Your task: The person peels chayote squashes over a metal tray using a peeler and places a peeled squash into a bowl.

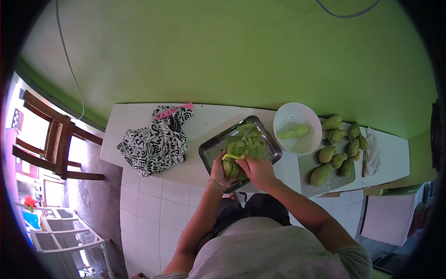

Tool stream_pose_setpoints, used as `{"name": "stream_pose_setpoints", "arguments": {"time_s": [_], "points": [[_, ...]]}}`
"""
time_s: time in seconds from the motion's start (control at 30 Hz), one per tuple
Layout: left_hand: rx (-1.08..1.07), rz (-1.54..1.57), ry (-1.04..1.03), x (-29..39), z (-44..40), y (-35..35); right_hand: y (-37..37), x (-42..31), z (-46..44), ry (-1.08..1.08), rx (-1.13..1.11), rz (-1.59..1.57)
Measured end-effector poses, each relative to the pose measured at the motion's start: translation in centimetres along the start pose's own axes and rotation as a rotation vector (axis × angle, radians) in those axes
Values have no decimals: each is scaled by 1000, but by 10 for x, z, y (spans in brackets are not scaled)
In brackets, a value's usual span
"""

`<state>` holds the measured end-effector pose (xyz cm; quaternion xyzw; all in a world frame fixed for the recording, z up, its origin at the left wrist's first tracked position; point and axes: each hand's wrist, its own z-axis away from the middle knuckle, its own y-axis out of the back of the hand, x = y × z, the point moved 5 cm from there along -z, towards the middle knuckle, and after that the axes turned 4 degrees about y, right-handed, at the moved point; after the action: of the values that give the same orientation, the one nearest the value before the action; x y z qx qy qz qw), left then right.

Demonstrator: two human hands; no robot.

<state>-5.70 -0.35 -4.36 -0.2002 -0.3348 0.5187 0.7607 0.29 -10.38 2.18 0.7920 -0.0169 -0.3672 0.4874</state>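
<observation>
My left hand [218, 169] is wrapped round a green chayote [230, 169] above the near side of a metal tray [210, 148]. In my right hand [258, 172] is a yellow peeler [231, 157], its head against the chayote or just over it. Green peelings [252, 142] lie heaped in the tray beyond my hands. Right of the tray stands a white bowl [289, 115] with a pale peeled chayote [294, 131] inside. My fingers hide part of the held chayote and the peeler's handle.
Several unpeeled chayotes [321, 175] lie on a second tray [305, 169] at the right. Beyond it are a knife [364, 163] and a whitish cloth or bag [373, 153]. A black-and-white patterned cloth [158, 148] with a pink strip [173, 111] lies at the left. The green wall [209, 56] borders the table's back.
</observation>
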Motion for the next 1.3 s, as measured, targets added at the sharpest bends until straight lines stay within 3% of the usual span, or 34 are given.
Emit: {"name": "stream_pose_setpoints", "arguments": {"time_s": [0.1, 0.2, 0.3, 0.33, 0.43, 0.47, 0.5, 0.7, 0.77, 0.97, 1.0, 1.2, 1.3], "points": [[-7, -132, 5, -2, -11, 23, -6, 4, -5, 136, 35, 123], [55, 10, 3, -3, -16, 38, -10, 2, -21, 202, 137, 146], [-115, -156, 9, -4, -1, 16, -23, 45, -36, -51, -10, 227], [-1, -121, -38, -13, 10, 2, -23, 57, -35, -59, 12, 233], [-108, -206, -17, -18, -1, 2, -12, 81, -28, -94, 73, 233], [9, -130, -105, -15, -7, 8, -5, 79, -25, -119, 90, 222], [-16, -136, -107, -12, -7, 9, 4, 76, -22, -139, 107, 214], [-63, -129, -71, 15, 8, 14, 14, 11, -5, -70, 93, -44], [-102, -105, -50, 16, 2, 17, 6, 3, 1, -63, 47, -11], [177, -55, -149, 9, 3, 15, -7, -2, 0, 50, 104, 128], [133, -58, -127, 6, 1, 18, -9, 0, -3, 73, 128, 182], [-88, -24, -86, -16, 3, 5, -14, 76, -33, -186, 112, 293], [6, 106, -22, -8, 2, 12, 6, 57, -26, -204, 108, 215]]}}
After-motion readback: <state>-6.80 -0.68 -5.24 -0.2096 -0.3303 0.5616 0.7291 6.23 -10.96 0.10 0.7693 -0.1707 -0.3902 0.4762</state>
